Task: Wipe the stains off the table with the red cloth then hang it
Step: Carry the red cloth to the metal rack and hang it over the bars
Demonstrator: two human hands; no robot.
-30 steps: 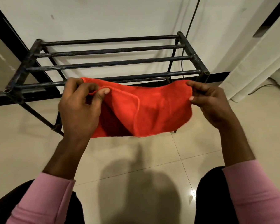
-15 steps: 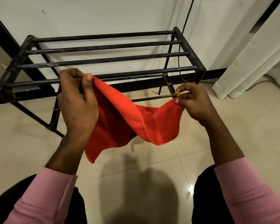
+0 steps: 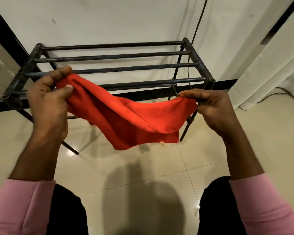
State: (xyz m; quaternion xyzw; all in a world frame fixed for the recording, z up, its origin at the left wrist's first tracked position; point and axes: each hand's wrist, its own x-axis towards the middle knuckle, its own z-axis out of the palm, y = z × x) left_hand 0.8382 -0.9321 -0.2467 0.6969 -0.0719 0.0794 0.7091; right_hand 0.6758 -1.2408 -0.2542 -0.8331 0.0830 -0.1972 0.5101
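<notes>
Setting, head view: glossy beige tiled floor [image 3: 143,168] and pale wall [image 3: 117,19], with a dark skirting strip along the wall's foot. A white curtain [image 3: 268,68] is seen at the right, and a thin dark cable [image 3: 199,19] is seen running down the wall behind the rack.

Item 1: black metal rack [image 3: 115,57]. 4 horizontal bars are counted across its top, joined by a side rail at each end; thin legs are seen reaching the floor. It is placed against the wall.

Item 2: red cloth [image 3: 126,116]. It is held in the air between both hands, in front of the rack's front bar and above the floor. It is slack, sagging in the middle, with 1 layer folded over another and a hem seen along the fold. No part of it is seen draped over a bar.

Item 3: left hand [image 3: 47,106]. It is closed on the cloth's upper left end, the fabric bunched and pinched between thumb and fingers, level with the rack's nearer bars.

Item 4: right hand [image 3: 212,109]. It is closed on the cloth's right corner, pinched between thumb and forefinger, slightly lower than the left.

Item 5: pink sleeves [image 3: 19,206], seen at both wrists; dark trousers are seen below them.
</notes>
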